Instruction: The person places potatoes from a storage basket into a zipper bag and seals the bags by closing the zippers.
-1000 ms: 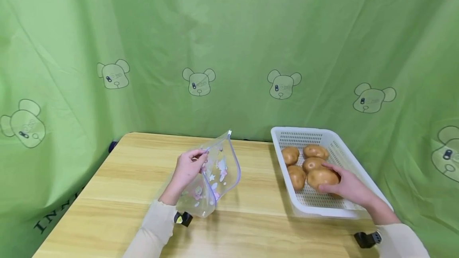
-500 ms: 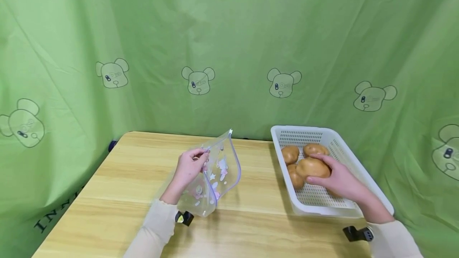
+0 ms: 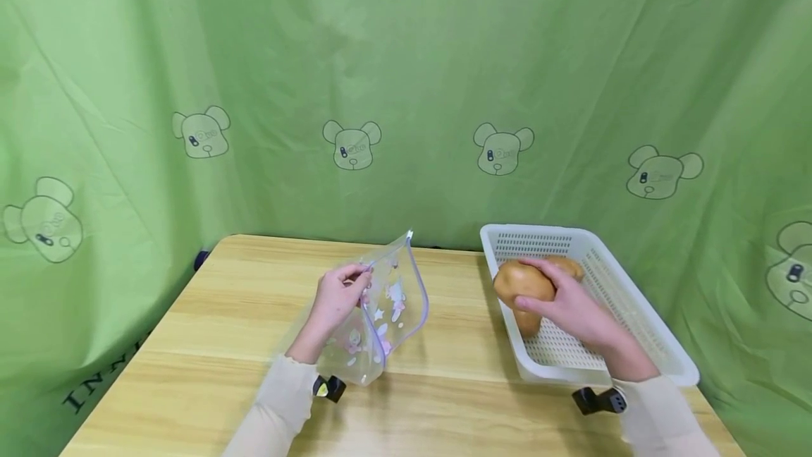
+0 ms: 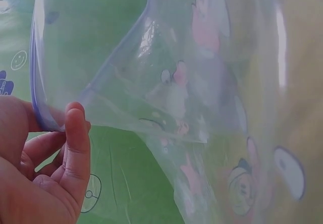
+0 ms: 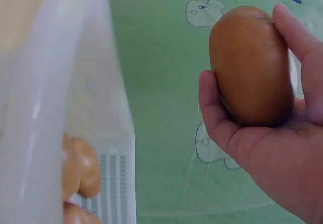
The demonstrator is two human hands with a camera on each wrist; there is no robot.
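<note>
My left hand [image 3: 336,298] pinches the upper edge of a clear zip bag [image 3: 398,298] with a purple seal and printed cartoon figures. The bag's mouth gapes toward the right; in the left wrist view its seal strip [image 4: 35,72] runs into the finger grip. My right hand [image 3: 577,309] holds a brown potato [image 3: 520,283] above the left side of a white basket [image 3: 571,374]. Thumb and fingers wrap the potato's sides in the right wrist view. Beneath it in the basket lie more potatoes, one [image 3: 528,324] partly hidden by the held one and another [image 3: 569,266] behind the fingers.
The basket with slotted walls stands at the right of the wooden table [image 3: 444,407]. Bare tabletop lies between bag and basket. A green curtain [image 3: 406,90] with bear faces hangs right behind the table.
My right hand has lifted the potato from the basket's middle and carried it left and up toward the basket's left rim. The left hand and bag have stayed nearly still.
</note>
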